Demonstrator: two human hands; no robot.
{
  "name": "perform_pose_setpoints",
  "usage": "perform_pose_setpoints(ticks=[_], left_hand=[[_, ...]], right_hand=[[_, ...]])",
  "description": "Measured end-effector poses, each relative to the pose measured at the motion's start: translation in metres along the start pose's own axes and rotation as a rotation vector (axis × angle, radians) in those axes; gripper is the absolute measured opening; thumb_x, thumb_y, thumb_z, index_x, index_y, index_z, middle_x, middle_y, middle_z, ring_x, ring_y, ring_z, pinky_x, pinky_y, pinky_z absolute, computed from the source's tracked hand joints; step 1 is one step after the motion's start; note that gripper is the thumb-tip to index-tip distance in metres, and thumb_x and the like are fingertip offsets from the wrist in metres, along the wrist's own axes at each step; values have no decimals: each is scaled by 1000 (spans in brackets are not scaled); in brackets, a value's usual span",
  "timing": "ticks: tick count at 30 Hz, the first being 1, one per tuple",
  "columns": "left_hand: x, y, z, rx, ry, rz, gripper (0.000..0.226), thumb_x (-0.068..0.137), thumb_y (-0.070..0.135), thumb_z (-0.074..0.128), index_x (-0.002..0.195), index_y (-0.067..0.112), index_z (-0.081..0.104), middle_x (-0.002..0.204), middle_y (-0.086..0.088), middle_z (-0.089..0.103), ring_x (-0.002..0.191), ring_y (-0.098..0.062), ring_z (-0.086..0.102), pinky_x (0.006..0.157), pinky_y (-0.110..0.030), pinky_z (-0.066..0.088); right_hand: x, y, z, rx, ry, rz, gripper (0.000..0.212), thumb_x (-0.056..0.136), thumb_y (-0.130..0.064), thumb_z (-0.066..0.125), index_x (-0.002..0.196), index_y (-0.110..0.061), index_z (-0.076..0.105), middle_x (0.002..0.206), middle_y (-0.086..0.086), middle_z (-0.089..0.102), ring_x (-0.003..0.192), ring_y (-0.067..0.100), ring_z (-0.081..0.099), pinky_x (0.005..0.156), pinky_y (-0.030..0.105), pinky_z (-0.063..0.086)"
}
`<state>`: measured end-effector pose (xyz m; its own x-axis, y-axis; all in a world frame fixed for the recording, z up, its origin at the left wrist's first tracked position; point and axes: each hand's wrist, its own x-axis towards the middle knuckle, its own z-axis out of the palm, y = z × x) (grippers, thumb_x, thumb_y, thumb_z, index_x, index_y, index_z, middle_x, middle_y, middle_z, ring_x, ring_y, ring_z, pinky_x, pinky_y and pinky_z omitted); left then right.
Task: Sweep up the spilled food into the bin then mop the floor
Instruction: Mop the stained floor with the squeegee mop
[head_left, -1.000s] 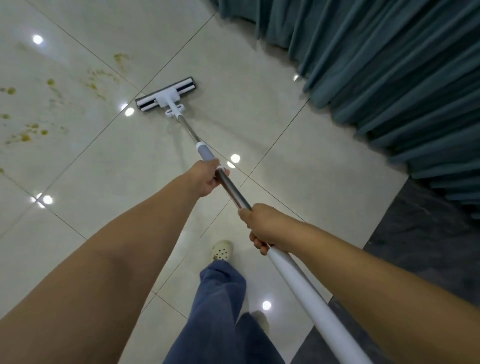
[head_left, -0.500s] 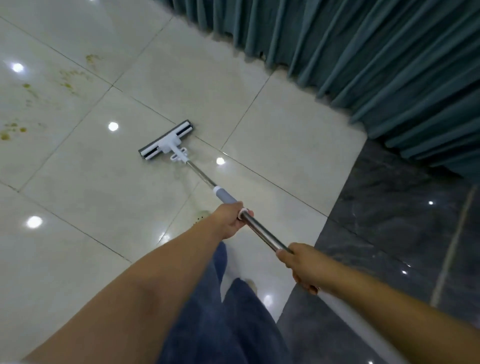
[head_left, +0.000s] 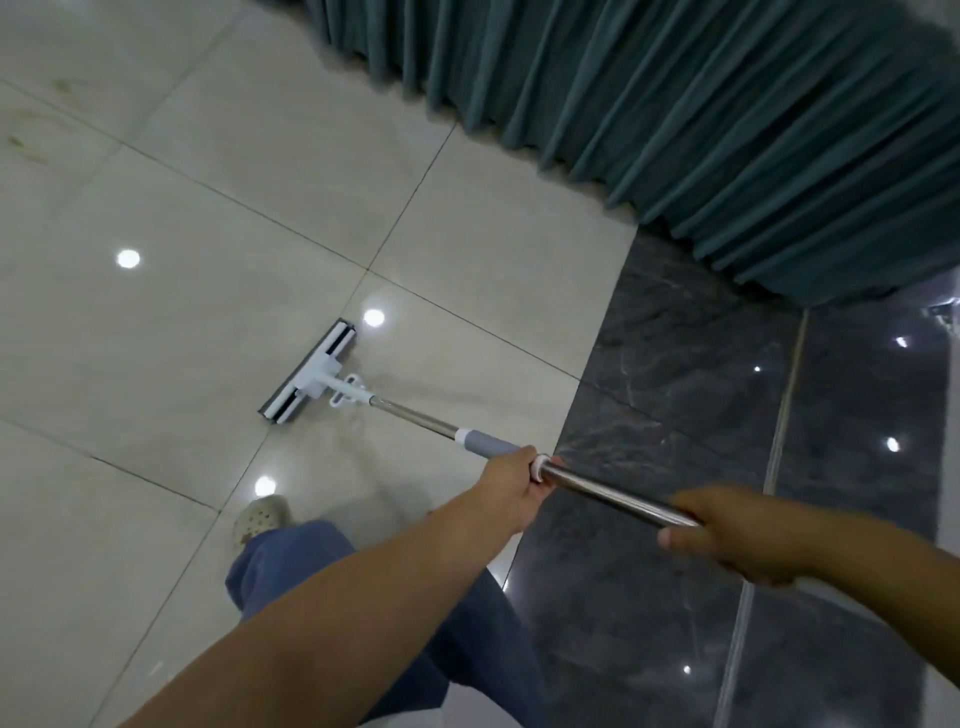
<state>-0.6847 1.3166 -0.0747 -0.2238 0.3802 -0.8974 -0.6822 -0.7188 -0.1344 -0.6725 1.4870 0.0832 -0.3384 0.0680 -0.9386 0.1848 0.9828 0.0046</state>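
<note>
Both hands clench the mop pole (head_left: 613, 491). The left hand (head_left: 511, 480) wraps it at the white collar where the grey sleeve (head_left: 491, 446) ends. The right hand (head_left: 727, 535) sits higher on the bare steel, fingers curled round, a bit blurred. The split grip makes sense: low hand presses and steers, high hand drives the stroke.

The pole slants low, so the flat mop head (head_left: 309, 374) lies flush on the pale tiles (head_left: 156, 338). It is well out from the curtain (head_left: 727, 130), further from it than the dark marble strip (head_left: 675, 415) that runs out from under the hem. The head is angled across a grout line, likely to take a wide pass.

Faint yellowish smudges (head_left: 26, 145) show on the tiles farthest from the curtain — probably what is left to wipe. No bin or broom is in view, so I judge this is the mopping part.

One clog (head_left: 262, 517) and a blue trouser leg (head_left: 291, 561) stand on the side of the pole away from the curtain — clear of the stroke.
</note>
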Motion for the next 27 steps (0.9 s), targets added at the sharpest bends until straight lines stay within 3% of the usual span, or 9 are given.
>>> perform_pose_setpoints(ticks=[2,11,14,17,21,24,27], left_hand=[[-11,22,-15,-48,-5,44,12,96,-3,44,85,2,42,82,-16,45,62,-23,49,46,-32,56],[-73,217,-149,-251,38,265,12,95,-2,45,85,4,44,83,-15,46,65,-23,51,48,-34,57],[-96,289,-209,-268,85,332,13,95,-3,44,83,3,43,82,-14,46,65,-23,50,54,-34,57],[-118,354,-273,-297,108,386,14,95,-3,44,83,4,43,83,-14,45,65,-22,50,65,-35,56],[-147,433,-356,-345,204,461,14,96,-1,44,82,3,42,85,-14,45,65,-22,50,47,-27,56],[-168,479,-417,-359,265,516,3,95,-1,46,95,1,44,84,-14,46,65,-23,52,41,-22,53],[-184,511,-468,-361,354,576,19,94,0,48,112,3,42,83,-14,48,66,-22,54,41,-22,54]], right_hand=[[1,-33,-6,-34,0,-24,27,91,-47,54,78,-23,52,67,1,56,54,15,55,55,39,53],[29,-293,-19,-219,-54,-171,35,96,-46,46,93,-12,54,68,2,53,47,10,48,35,14,38],[46,-385,-2,-161,-87,-186,31,96,-46,47,87,-17,50,64,6,52,43,12,44,40,22,40],[58,-475,22,-146,-107,-198,29,96,-44,46,87,-17,49,62,6,49,42,12,40,38,21,37],[72,-591,65,-167,-112,-237,31,98,-42,45,96,-11,47,67,8,48,47,16,43,38,23,38],[81,-669,105,-270,-92,-287,28,99,-35,44,99,-8,52,71,10,49,52,20,50,45,30,49],[83,-726,140,-115,-127,-262,32,97,-38,47,93,-6,48,64,10,46,45,18,44,40,26,39]])
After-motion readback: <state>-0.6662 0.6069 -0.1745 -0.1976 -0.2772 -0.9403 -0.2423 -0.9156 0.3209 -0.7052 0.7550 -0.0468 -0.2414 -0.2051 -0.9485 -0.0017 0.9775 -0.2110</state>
